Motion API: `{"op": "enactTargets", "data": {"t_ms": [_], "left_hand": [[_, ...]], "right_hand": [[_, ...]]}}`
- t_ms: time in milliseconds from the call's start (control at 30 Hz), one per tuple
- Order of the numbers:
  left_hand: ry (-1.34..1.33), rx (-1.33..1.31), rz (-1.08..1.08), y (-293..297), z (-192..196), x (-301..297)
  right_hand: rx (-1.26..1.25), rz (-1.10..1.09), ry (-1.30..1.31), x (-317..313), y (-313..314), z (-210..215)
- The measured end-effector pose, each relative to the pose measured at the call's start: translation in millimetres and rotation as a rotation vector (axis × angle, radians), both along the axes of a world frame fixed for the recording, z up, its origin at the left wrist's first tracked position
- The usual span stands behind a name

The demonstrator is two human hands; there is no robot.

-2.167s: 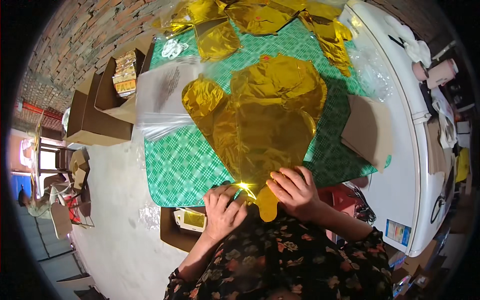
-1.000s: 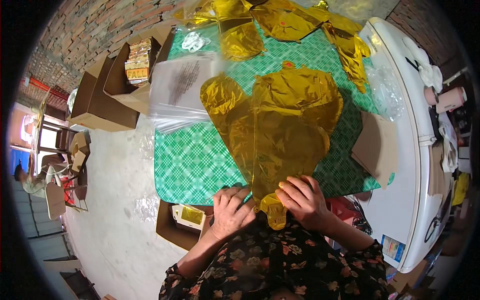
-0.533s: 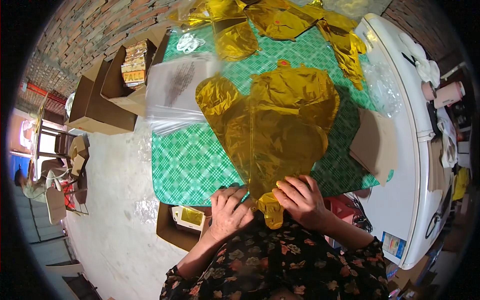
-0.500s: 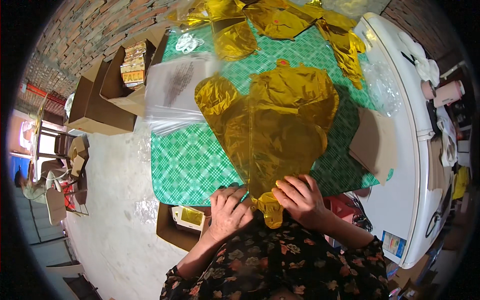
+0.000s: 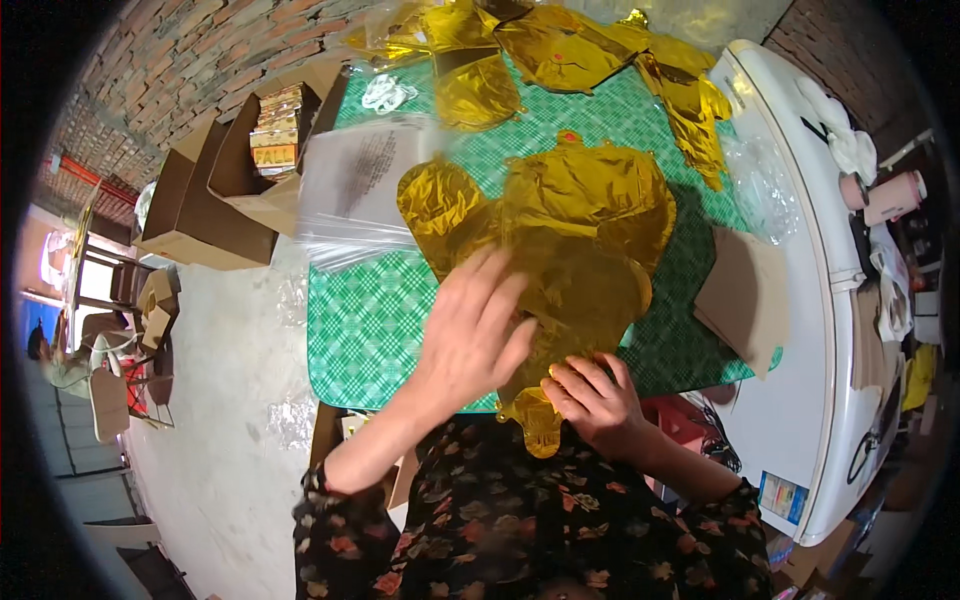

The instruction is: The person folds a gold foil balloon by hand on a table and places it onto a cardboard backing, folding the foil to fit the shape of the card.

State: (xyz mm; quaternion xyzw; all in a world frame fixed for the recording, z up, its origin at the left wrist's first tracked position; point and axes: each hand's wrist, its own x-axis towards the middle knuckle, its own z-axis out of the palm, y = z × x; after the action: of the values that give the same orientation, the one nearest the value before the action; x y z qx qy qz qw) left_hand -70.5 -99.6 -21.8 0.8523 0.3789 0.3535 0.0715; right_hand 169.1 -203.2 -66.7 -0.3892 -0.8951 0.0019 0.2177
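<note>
A flat, uninflated gold foil balloon (image 5: 595, 205) lies on the green checked tablecloth (image 5: 360, 330), its near end hanging over the table's front edge. At that near end, my right hand (image 5: 600, 405) has its fingers curled on the foil's right side, gripping it. My left hand (image 5: 468, 325) is over the left part of the balloon, fingers stretched out and somewhat smeared by motion. It hides some of the foil beneath; whether it touches the surface is unclear. More flat gold foil balloons (image 5: 565, 55) are spread along the far side of the table.
Stacked clear plastic bags (image 5: 350, 165) lie at the table's left, near a white string bundle (image 5: 388, 94). Cardboard boxes (image 5: 205, 215) stand beyond them. A brown cardboard sheet (image 5: 740, 295) lies at right, beside a white fridge lying down (image 5: 800, 330). A person (image 5: 65, 365) sits far left.
My left hand has let go of the balloon's near end and moved forward over the foil. My right hand stays at the near end.
</note>
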Motion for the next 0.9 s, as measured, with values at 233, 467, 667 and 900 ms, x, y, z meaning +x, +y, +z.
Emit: {"op": "enactTargets", "data": {"t_ms": [233,467,667,900], "left_hand": [[0.087,0.06,0.057,76.4,-48.2,70.1],[0.271,-0.028,0.191,98.1,-86.4,72.7],[0.262,-0.03,0.194,99.8,-90.4,69.5],[0.3,-0.043,0.2,102.1,-74.2,70.9]], "right_hand": [[0.024,0.049,0.028,-0.5,2.7,-3.0],[0.014,0.035,0.022,1.5,2.6,-6.7],[-0.014,0.033,0.021,0.3,2.2,-4.2],[-0.013,0.016,0.005,1.7,2.4,0.5]]}}
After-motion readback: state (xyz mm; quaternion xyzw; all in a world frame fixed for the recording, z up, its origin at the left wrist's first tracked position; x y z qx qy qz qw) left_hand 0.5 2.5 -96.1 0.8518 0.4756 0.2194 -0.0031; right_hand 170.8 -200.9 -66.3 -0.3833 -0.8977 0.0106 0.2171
